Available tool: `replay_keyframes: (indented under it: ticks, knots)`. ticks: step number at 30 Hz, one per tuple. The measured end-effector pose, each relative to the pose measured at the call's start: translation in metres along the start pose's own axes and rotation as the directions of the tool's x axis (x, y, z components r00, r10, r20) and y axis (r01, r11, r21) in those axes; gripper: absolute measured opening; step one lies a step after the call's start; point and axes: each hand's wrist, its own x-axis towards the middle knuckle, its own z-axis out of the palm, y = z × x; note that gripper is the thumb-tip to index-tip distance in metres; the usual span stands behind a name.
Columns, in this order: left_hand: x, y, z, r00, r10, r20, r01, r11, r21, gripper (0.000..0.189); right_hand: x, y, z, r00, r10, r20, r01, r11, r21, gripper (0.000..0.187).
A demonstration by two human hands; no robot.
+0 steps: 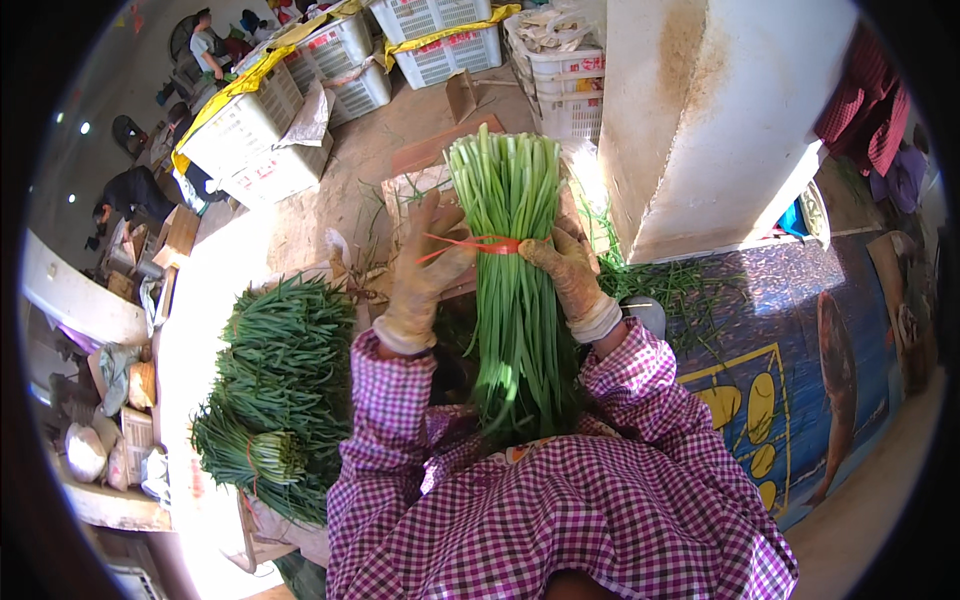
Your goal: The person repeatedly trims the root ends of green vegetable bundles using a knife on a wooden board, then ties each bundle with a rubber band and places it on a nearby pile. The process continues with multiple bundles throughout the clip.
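Observation:
An upright bunch of garlic chives (517, 300), pale stem ends at the top and green leaves below, stands before me. A red plastic tie (495, 244) goes around its upper part, its loose tails pointing left. My left hand (431, 274), in a dirty pale glove, is at the bunch's left side by those tails, fingers spread; whether it pinches anything is unclear. My gloved right hand (566, 274) holds the right side, its thumb on the tie. Left of my left arm lies a pile of green bunches (285, 360), with a smaller tied bunch (274, 457) at its lower edge.
Loose green leaves (667, 285) lie on the floor to the right, beside a white pillar (675, 127) and a printed blue mat (817, 330). White plastic crates (262, 135) are stacked ahead and at the left. People (135, 195) are at work at the far left.

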Motion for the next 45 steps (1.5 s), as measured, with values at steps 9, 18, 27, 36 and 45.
replay_keyframes:
  ticks: [9, 18, 27, 36, 45]
  knots:
    - [0.000, -0.043, 0.027, 0.994, -0.098, -0.051, 0.085, 0.974, -0.212, 0.066, 0.010, -0.062, 0.010, 0.944, -0.140, -0.301, 0.060, 0.964, -0.258, 0.054]
    - [0.014, -0.070, 0.036, 0.994, 0.043, -0.105, -0.015, 0.966, 0.256, 0.111, 0.033, -0.076, 0.031, 0.653, -0.264, 0.710, 0.606, -0.381, -0.699, 0.031]
    - [0.014, -0.074, 0.044, 0.998, 0.049, 0.039, -0.057, 0.967, 0.248, 0.116, 0.054, -0.154, -0.043, 0.663, -0.725, 0.188, 0.417, 0.149, -0.897, 0.018]
    - [0.023, -0.095, 0.053, 0.998, -0.032, -0.046, 0.051, 0.848, 0.527, 0.111, 0.027, -0.056, 0.003, 0.796, -0.153, 0.586, 0.454, -0.490, -0.744, 0.019]
    - [0.017, -0.065, 0.071, 0.991, -0.128, 0.032, 0.074, 0.741, 0.667, 0.110, 0.048, -0.109, -0.023, 0.772, -0.245, 0.586, 0.409, -0.514, -0.754, 0.021]
